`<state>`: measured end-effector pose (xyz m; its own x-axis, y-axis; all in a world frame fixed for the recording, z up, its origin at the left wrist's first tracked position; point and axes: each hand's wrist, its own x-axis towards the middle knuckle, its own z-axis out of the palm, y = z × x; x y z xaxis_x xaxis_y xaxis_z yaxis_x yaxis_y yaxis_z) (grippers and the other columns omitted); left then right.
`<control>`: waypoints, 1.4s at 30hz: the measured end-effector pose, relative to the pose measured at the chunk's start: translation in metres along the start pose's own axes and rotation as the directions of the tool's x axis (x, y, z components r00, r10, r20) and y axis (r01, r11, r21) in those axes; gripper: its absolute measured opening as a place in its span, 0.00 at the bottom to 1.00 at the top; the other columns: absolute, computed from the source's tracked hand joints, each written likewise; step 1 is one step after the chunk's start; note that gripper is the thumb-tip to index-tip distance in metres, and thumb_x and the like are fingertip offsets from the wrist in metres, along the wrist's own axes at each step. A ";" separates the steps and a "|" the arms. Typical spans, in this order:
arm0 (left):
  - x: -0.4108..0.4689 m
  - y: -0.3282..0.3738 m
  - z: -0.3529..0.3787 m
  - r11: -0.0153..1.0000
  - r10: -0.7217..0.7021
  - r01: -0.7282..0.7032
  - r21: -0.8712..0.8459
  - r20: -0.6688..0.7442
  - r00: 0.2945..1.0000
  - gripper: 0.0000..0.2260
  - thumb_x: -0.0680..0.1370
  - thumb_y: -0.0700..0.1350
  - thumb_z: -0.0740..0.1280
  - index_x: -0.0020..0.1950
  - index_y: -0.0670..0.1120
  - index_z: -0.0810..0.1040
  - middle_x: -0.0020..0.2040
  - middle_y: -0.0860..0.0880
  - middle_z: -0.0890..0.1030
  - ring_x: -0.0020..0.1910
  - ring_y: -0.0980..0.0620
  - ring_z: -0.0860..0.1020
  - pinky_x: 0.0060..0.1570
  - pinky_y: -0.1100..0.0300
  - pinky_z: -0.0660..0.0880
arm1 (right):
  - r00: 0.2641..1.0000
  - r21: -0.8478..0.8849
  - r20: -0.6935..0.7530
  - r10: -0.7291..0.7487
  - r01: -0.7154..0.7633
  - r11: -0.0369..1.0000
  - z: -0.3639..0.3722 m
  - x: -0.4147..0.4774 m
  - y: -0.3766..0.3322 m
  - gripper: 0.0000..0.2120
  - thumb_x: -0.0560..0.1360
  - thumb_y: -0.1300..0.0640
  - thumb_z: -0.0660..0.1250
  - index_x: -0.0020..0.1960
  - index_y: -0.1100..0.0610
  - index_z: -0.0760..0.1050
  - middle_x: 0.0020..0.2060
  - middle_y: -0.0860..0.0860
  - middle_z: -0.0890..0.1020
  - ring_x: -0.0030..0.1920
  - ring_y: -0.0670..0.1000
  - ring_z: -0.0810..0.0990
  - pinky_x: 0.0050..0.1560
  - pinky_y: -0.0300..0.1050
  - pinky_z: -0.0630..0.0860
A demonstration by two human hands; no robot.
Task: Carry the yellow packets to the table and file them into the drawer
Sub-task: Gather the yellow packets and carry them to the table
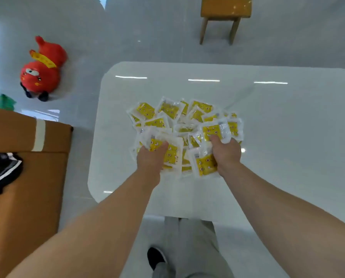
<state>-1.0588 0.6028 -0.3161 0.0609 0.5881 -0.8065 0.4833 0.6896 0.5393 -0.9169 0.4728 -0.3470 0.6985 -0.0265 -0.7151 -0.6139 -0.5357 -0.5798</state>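
On glossy table (pixel 278 121), crinkly square packets (pixel 169 110)

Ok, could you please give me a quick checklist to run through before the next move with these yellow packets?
1. Packets delivered: the yellow packets lie heaped on the table. Ok.
2. Left hand grip: its fingers curl round packets at the near left of the heap. Ok.
3. Right hand grip: it holds packets at the near right of the heap. Ok.
4. Heap away from the table's edges: nothing overhangs. Ok.
5. Packets lined up for filing: they overlap at all angles. Not ok.
6. Drawer open and within reach: no drawer shows in this view. Cannot tell.
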 end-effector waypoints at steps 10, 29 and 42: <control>0.140 -0.028 0.091 0.820 0.131 -0.079 0.567 -0.052 0.990 0.26 0.73 0.59 0.75 0.64 0.45 0.76 0.53 0.47 0.81 0.50 0.45 0.80 0.44 0.54 0.77 | 0.999 -0.318 -0.010 0.044 -0.045 0.947 0.069 0.122 0.040 0.39 0.75 0.31 0.65 0.76 0.55 0.65 0.67 0.53 0.78 0.67 0.59 0.77 0.60 0.55 0.77; 0.120 -0.031 0.080 0.526 0.273 -0.044 0.850 -0.119 0.955 0.43 0.73 0.69 0.69 0.75 0.41 0.62 0.72 0.42 0.66 0.73 0.42 0.65 0.66 0.42 0.69 | 0.965 -0.354 -0.261 0.011 -0.106 0.929 0.072 0.079 0.060 0.35 0.77 0.36 0.67 0.76 0.54 0.61 0.73 0.57 0.64 0.70 0.61 0.67 0.67 0.59 0.70; 0.020 0.011 -0.033 0.802 0.045 -0.058 0.594 0.037 0.998 0.18 0.79 0.60 0.67 0.59 0.47 0.75 0.51 0.47 0.82 0.48 0.46 0.83 0.54 0.48 0.81 | 0.996 -0.289 -0.078 0.038 -0.059 0.955 0.068 -0.048 0.008 0.16 0.82 0.46 0.62 0.64 0.55 0.70 0.65 0.56 0.72 0.60 0.59 0.76 0.59 0.56 0.76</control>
<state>-1.0812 0.6364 -0.3185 0.1148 0.6025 -0.7898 0.9030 0.2681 0.3357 -0.9803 0.5271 -0.3444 0.7012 -0.1126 -0.7041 -0.5213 -0.7546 -0.3985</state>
